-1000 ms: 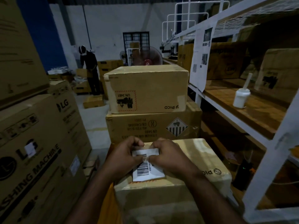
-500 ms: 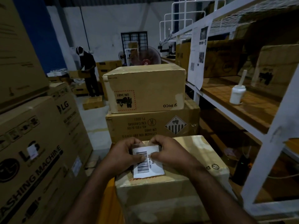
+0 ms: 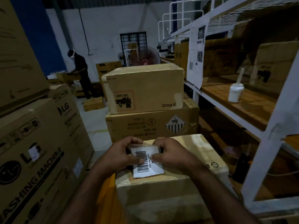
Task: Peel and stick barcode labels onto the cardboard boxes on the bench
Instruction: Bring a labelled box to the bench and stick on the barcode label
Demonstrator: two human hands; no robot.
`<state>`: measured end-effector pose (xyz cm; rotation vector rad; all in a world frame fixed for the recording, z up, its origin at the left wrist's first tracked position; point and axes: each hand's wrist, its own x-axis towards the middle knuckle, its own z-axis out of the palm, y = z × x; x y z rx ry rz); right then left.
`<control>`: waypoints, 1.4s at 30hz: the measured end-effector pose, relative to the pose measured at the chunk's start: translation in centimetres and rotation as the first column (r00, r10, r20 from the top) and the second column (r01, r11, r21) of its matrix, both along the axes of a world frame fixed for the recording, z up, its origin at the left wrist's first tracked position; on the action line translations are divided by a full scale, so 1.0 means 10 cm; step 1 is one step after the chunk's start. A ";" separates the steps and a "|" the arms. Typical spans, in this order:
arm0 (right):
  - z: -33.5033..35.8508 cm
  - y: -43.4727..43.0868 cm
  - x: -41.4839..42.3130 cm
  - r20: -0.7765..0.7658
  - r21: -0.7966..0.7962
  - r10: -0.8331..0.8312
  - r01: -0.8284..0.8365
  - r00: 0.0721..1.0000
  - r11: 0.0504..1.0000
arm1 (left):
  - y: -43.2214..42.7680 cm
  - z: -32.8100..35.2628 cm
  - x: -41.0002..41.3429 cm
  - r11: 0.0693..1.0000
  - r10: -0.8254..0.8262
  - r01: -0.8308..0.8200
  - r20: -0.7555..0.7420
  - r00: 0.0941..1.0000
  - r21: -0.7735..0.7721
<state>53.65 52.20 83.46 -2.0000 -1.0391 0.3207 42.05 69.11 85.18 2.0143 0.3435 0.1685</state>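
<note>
A white barcode label (image 3: 148, 164) lies over the top of the nearest cardboard box (image 3: 191, 152), near its front edge. My left hand (image 3: 120, 155) holds the label's left side, thumb on the barcode. My right hand (image 3: 174, 155) pinches its right side, thumb on the printed text. The label's far edge lifts slightly between my fingers. Behind stands a stack of two boxes: a PICO box (image 3: 144, 91) on a wider box with a hazard diamond (image 3: 152, 125).
Tall LG washing machine cartons (image 3: 37, 151) stand close on the left. A white metal shelf rack (image 3: 275, 126) runs along the right, with a white bottle (image 3: 235, 92) and more cartons. A person (image 3: 80, 73) bends over boxes far back left. A red fan (image 3: 145, 57) stands behind.
My hands and the label have stayed on the near box; my thumbs have shifted further onto the label's face. The camera has drifted slightly.
</note>
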 end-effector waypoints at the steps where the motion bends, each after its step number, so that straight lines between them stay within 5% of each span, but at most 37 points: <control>1: -0.01 -0.01 0.00 -0.014 0.007 -0.004 0.004 1.000 1.000 | 0.01 0.01 -0.01 1.000 -0.025 0.025 -0.008 1.000 0.002; 9: 0.00 -0.04 -0.02 -0.085 0.028 -0.001 0.003 0.996 1.000 | 0.02 -0.04 0.01 0.998 -0.066 0.067 -0.037 0.997 0.015; 14: -0.05 -0.06 -0.01 0.161 -0.051 0.010 -0.002 0.987 0.999 | 0.06 -0.11 -0.01 0.992 -0.106 0.105 0.009 0.994 0.068; 18: -0.11 -0.05 0.01 0.173 -0.054 0.009 0.001 0.985 0.999 | 0.08 -0.15 0.01 0.990 -0.111 0.106 0.049 0.993 0.093; 27: -0.09 -0.11 -0.02 0.039 0.065 0.070 -0.073 0.997 0.995 | 0.12 -0.10 0.01 0.975 -0.157 0.151 0.023 0.987 0.161; 33: -0.10 -0.14 -0.01 -0.104 0.135 0.064 -0.049 0.992 0.990 | 0.10 -0.16 -0.02 0.986 -0.167 0.166 0.016 0.986 0.024; 38: -0.07 -0.11 -0.05 0.146 -0.017 0.041 -0.039 0.988 0.999 | 0.07 -0.17 -0.04 0.986 -0.156 0.150 0.082 0.984 0.065; 42: -0.10 -0.11 -0.01 0.152 -0.016 0.067 -0.066 0.986 0.998 | 0.06 -0.17 -0.06 0.987 -0.140 0.131 0.105 0.985 0.088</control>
